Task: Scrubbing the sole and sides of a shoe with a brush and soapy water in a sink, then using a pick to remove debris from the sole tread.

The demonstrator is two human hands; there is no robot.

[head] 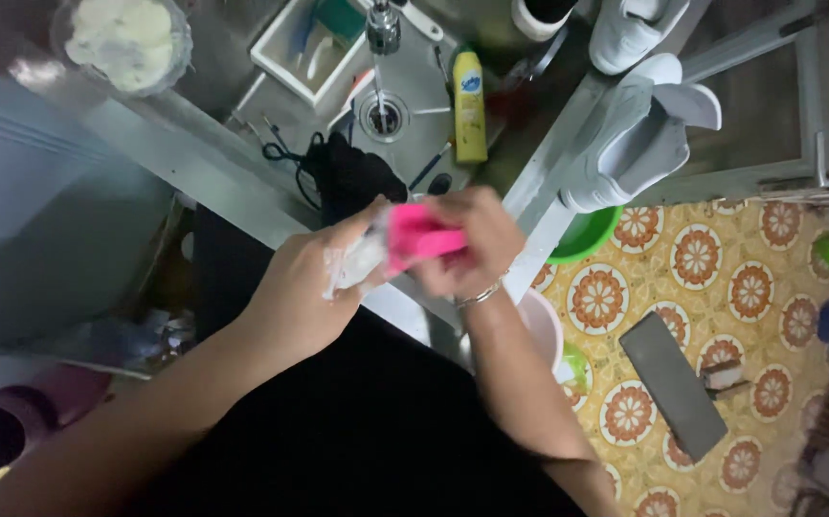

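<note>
Left hand (304,287): I held it closed around something pale and sudsy, pressed against the pink piece.
Right hand (467,244): I had it wrapped over the pink thing (414,237), fingers curled tight, bracelet at the wrist.
Pink thing: it sat between both my hands, just above the sink's (414,96) near edge; brush or cloth, I could not tell.
Done so far: by my judgement I was mid-scrub; foam already covered my left fingers, and the tap (383,27) looked off.
Left: rinsing seemed still ahead, since the suds were on; the dark cloth (357,177) lay in the basin, and the yellow bottle (470,105) lay beside the drain.
White shoes (625,134): they rested on the ledge to the right, apart from my hands.
Hard to make out: motion blurred my hands; my right palm hid most of the pink thing; the left side was dark.
</note>
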